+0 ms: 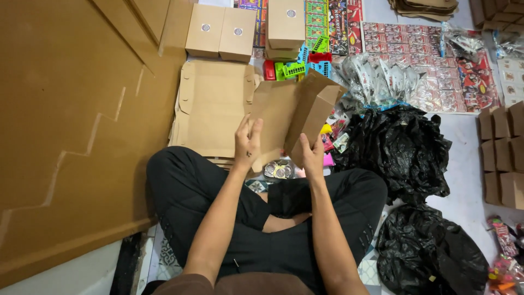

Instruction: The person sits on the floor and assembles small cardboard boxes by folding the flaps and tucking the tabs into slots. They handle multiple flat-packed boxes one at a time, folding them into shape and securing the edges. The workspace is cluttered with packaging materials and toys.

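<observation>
I sit cross-legged on the floor with a partly folded brown cardboard box held over my lap. My left hand presses flat against its wide panel, fingers up. My right hand grips the folded-up side at the lower right edge. Under the box lies a stack of flat cardboard blanks. A small round tin of coins or discs rests on the floor between my hands, just past my knees.
Large cardboard sheets lean at the left. Closed small boxes stand at the back, with colourful plastic toys beside them. Packets of toys and black plastic bags fill the right. More small boxes line the right edge.
</observation>
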